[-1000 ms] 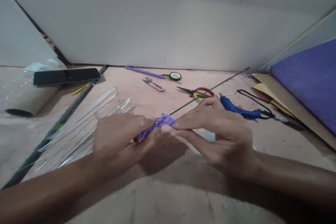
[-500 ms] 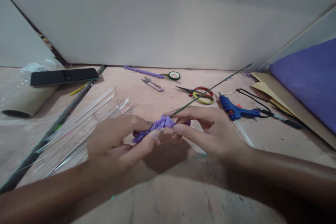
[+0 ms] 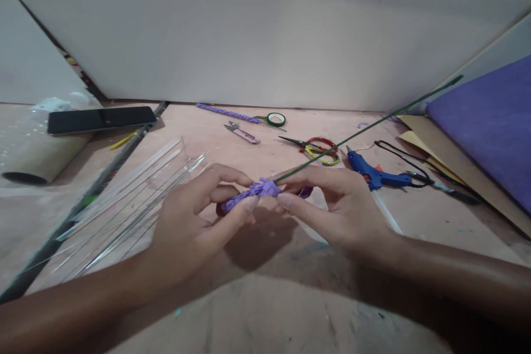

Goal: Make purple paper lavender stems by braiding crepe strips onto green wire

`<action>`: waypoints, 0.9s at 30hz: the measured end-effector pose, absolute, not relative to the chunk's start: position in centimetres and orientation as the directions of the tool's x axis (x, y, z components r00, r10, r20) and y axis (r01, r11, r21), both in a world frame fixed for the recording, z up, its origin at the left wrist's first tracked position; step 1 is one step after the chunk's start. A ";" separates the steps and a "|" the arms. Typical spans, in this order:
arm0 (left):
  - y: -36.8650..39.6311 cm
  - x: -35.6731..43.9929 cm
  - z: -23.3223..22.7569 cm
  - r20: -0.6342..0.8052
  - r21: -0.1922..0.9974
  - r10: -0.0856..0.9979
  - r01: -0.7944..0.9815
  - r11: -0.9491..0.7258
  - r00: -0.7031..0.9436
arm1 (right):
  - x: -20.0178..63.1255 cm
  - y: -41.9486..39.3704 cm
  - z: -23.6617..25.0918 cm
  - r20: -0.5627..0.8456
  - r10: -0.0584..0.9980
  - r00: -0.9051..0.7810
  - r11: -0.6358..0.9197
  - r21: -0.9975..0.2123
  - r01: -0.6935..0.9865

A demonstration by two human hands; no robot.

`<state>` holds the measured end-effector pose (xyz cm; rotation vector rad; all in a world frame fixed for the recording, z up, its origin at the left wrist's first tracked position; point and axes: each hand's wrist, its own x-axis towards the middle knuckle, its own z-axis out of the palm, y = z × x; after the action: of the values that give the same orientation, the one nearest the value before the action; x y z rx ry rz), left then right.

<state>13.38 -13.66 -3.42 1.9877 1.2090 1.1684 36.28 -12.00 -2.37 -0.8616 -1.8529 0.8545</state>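
Blue glue gun (image 3: pixel 375 173) beside red scissors (image 3: pixel 315 147)

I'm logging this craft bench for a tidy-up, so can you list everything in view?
purple fringed paper strip on green wire stem: 1, between both hands
finished purple stem: 1, far centre
green tape roll: 1, beside it
pink thread snips: 1, far centre
red and yellow scissors: 2, centre right
blue glue gun: 1, right
clear plastic sticks: many, left
black phone: 1, far left
purple sheet: 1, right
left hand: holds strip
right hand: holds strip
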 end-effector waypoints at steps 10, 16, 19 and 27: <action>-12.7 12.6 -4.2 0.764 0.276 0.547 0.592 -0.757 0.343 | 36.1 -12.9 -1.9 0.309 0.871 -0.381 0.395 -0.902 0.172; -12.5 12.6 -3.8 0.768 0.169 0.476 0.582 -0.795 0.428 | 36.1 -13.0 -2.4 0.353 0.845 -0.401 0.431 -0.894 0.121; -12.7 12.8 -3.9 0.770 0.245 0.520 0.581 -0.776 0.370 | 36.3 -12.6 -2.6 0.414 0.816 -0.402 0.507 -0.848 0.154; -14.0 13.4 -3.6 0.657 0.527 0.716 0.537 -0.659 0.235 | 36.6 -12.3 -2.3 0.621 0.671 -0.406 0.738 -0.612 0.283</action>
<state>13.40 -13.97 -3.62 2.3121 1.1907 1.3935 36.59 -12.26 -2.34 -0.7234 -1.9983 0.5198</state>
